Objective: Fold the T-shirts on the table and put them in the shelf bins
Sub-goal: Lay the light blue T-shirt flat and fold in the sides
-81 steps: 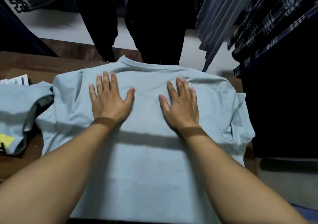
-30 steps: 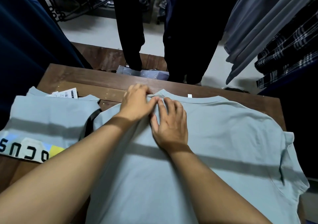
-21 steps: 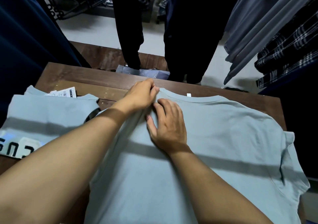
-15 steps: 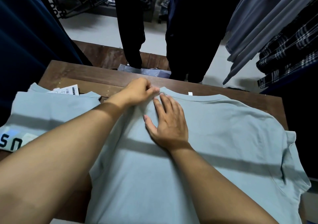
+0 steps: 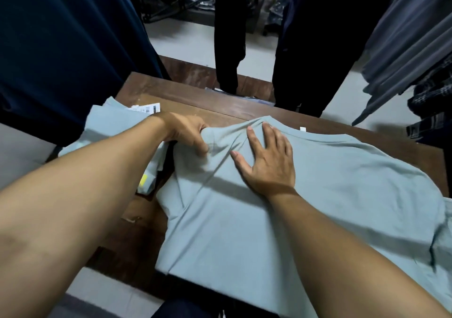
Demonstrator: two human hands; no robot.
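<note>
The pale blue-green T-shirt (image 5: 220, 232) lies spread on the desk (image 5: 195, 97), filling the centre and lower right of the frame, with its collar toward the upper middle. My left grip (image 5: 188, 131) is curled tight round a bunch of cloth at the shoulder, just left of the collar. My right grip (image 5: 266, 161) lies flat with its fingers spread, pressing the shirt down just below the collar and holding nothing.

My chief worry is that the cloth between the two grips is already rucked into ridges. If I lay the side over like this, those creases will likely be pressed into the fold. If the flat palm slips while the left pulls, I expect the whole shirt to slide and the fold line to run crooked.

My left forearm crosses above a folded T-shirt (image 5: 110, 122) with its paper tag (image 5: 146, 108), at the left middle of the frame. A careless sweep there could drag it open. The far sleeve at the right edge seems to droop past the desk, so a hard tug might pull it off.

Dark hanging garments (image 5: 61, 48) crowd the upper left. I see no shelf bins.
</note>
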